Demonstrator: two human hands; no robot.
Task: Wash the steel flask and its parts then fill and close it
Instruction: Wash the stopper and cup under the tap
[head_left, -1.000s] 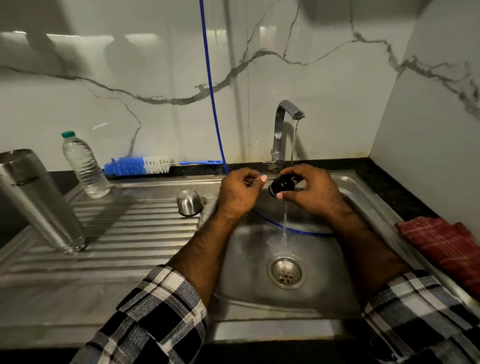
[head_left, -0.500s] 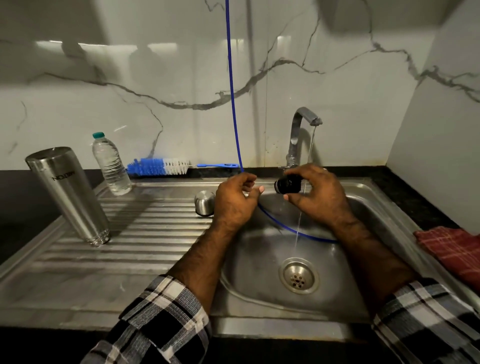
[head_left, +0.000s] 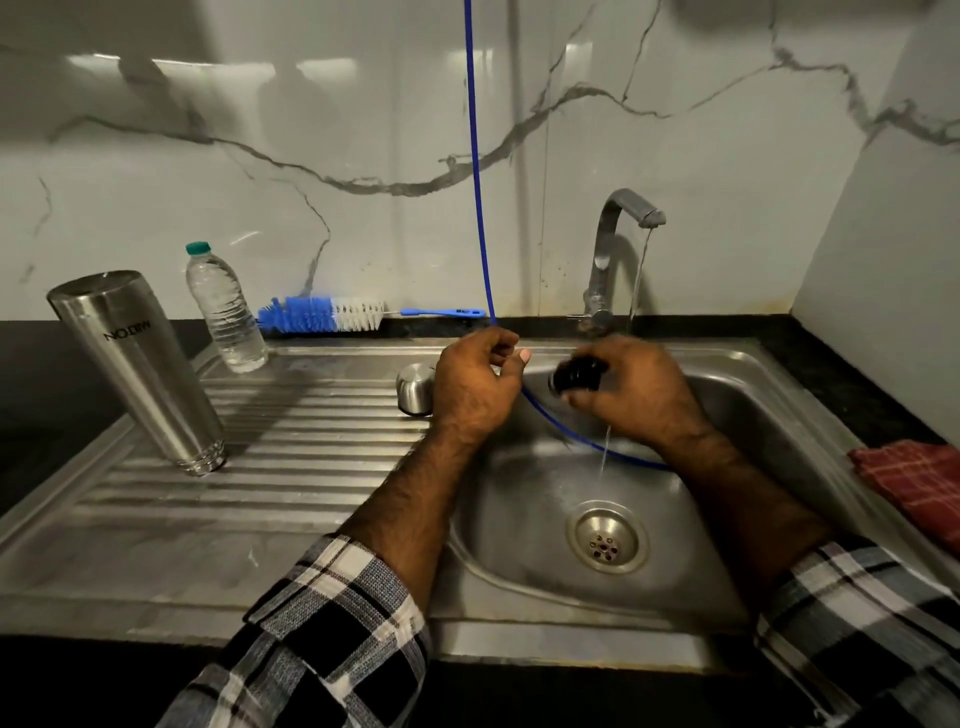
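Observation:
My right hand (head_left: 639, 395) grips the flask's black stopper (head_left: 577, 375) over the sink basin (head_left: 727, 410), under a thin stream of water from the tap (head_left: 618, 228); the stopper is blurred. My left hand (head_left: 475, 387) hovers just left of it with fingers curled and thumb out, and nothing shows in its grasp. The steel flask body (head_left: 137, 364) stands mouth down on the drainboard (head_left: 291, 457) at the left. The small steel cap (head_left: 414, 388) sits mouth down on the drainboard, partly hidden behind my left hand.
A blue cord (head_left: 475, 156) hangs from above and loops into the basin behind my hands. A blue-and-white bottle brush (head_left: 332, 314) and a plastic water bottle (head_left: 224, 306) sit at the back of the drainboard. A red checked cloth (head_left: 914, 483) lies on the counter, right.
My right hand has shifted the stopper slightly within the water stream and it now looks blurred. My left hand stays curled beside it. The view has drifted a little.

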